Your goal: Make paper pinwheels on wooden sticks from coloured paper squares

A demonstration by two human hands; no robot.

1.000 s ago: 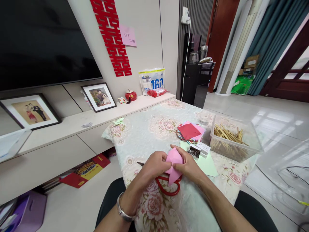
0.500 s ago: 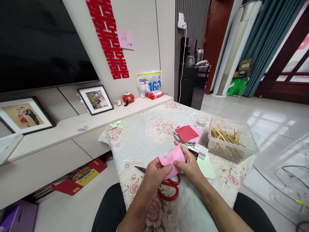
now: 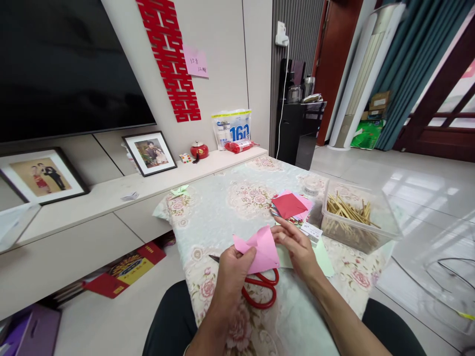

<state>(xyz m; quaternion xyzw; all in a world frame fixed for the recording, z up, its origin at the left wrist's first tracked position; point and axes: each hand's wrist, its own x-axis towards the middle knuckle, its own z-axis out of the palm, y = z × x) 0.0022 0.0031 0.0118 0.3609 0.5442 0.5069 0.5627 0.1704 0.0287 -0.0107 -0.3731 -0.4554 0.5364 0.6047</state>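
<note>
A square of pink paper with bent-up corners is pinched between the thumb and fingers of my left hand. At its right edge is my right hand, fingers loosely stretched and apart; whether a fingertip touches the paper I cannot tell. Beneath the pink sheet and my left hand lie scissors with red handles, their blades partly hidden. Light green paper lies under and beside my right hand. Just beyond is a small white box, and behind it a stack of coloured paper squares, red on top.
A clear plastic box of thin wooden sticks stands on the table's right side, near a roll of tape. A folded green paper piece sits at the far left corner. Beyond runs a low cabinet with framed photos.
My right hand has let go of the pink paper and shifted slightly right, its fingers opening. My left hand still holds the sheet, now a little lower and further left.
</note>
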